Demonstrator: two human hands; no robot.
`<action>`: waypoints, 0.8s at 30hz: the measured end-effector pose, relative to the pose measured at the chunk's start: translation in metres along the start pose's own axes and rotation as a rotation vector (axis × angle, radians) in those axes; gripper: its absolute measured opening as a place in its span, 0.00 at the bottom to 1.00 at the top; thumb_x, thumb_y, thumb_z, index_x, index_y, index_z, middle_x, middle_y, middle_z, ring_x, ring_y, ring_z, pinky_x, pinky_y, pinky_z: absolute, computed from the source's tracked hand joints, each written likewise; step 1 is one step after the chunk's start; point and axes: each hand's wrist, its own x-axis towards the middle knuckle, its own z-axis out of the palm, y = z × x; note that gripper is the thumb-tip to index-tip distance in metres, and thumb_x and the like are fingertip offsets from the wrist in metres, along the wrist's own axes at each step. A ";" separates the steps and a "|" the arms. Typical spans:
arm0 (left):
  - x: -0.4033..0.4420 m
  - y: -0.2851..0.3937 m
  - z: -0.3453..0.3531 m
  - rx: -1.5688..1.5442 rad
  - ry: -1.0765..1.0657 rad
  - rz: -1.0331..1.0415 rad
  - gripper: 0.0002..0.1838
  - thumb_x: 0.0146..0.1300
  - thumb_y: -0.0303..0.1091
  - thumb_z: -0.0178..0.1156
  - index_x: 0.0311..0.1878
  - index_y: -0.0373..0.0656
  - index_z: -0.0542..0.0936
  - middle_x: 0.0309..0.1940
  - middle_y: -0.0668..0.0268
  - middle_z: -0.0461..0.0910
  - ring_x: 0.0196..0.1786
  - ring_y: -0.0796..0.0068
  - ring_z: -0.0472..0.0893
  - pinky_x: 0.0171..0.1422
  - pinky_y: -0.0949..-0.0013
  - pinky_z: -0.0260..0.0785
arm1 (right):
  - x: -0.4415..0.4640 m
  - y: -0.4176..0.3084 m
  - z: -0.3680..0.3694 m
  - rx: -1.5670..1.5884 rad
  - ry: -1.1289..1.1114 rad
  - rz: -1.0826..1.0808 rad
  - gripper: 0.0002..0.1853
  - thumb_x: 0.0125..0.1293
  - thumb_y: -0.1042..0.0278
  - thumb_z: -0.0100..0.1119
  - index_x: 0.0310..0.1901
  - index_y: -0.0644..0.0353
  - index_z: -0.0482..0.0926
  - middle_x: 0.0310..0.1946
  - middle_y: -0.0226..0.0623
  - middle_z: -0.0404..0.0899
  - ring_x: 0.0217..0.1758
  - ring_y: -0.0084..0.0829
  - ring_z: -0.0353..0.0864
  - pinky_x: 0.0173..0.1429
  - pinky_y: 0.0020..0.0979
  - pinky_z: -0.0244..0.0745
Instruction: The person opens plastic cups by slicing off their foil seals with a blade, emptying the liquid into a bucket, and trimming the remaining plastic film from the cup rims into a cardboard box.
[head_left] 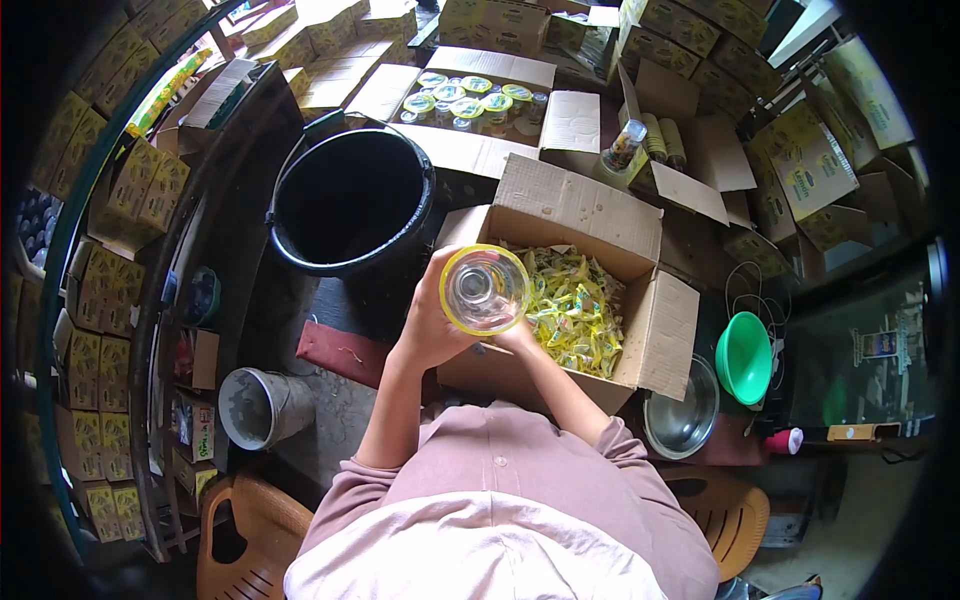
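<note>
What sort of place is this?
Probably a small packing workroom or stockroom: stacked printed cartons on both sides, an open box of small yellow packets, and another box holding containers with yellow-and-green lids.

From the wearer's head, one wide-angle camera is facing forward and steeply down over the open carton [575, 205], bending the outer scene into a dark round border. The shirt [500, 440] is showing on the carton's near side, the yellow-rimmed container [474, 284] is standing out nearer the lens than the carton, and stacked boxes [325, 38] are appearing well beyond the carton.
</note>
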 end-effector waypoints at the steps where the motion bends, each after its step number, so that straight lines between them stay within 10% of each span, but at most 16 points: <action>1: 0.000 -0.001 0.000 -0.009 -0.007 0.002 0.41 0.36 0.24 0.73 0.55 0.41 0.61 0.48 0.60 0.70 0.53 0.71 0.72 0.58 0.68 0.66 | -0.001 -0.004 -0.003 0.035 0.079 -0.032 0.16 0.51 0.66 0.64 0.41 0.64 0.78 0.31 0.34 0.81 0.32 0.20 0.79 0.40 0.25 0.73; 11: -0.002 -0.025 0.031 -0.355 -0.044 -0.033 0.41 0.36 0.25 0.73 0.54 0.42 0.60 0.51 0.56 0.69 0.54 0.66 0.73 0.58 0.64 0.67 | -0.043 -0.108 -0.049 1.220 -0.218 0.105 0.29 0.67 0.49 0.43 0.61 0.63 0.59 0.53 0.43 0.69 0.52 0.34 0.74 0.57 0.40 0.71; 17: 0.007 -0.024 0.016 -0.631 0.180 -0.162 0.54 0.45 0.40 0.71 0.68 0.44 0.44 0.65 0.58 0.52 0.66 0.63 0.57 0.68 0.60 0.53 | -0.016 -0.135 -0.053 0.994 -0.082 -0.056 0.22 0.60 0.70 0.58 0.55 0.61 0.64 0.46 0.39 0.73 0.44 0.27 0.77 0.46 0.27 0.78; 24: -0.037 -0.047 -0.042 -0.390 0.803 -0.205 0.29 0.58 0.29 0.55 0.59 0.45 0.52 0.57 0.60 0.58 0.51 0.73 0.68 0.49 0.73 0.67 | 0.067 -0.190 -0.004 0.002 0.166 -0.636 0.23 0.44 0.68 0.72 0.44 0.62 0.75 0.38 0.39 0.76 0.37 0.25 0.79 0.37 0.24 0.77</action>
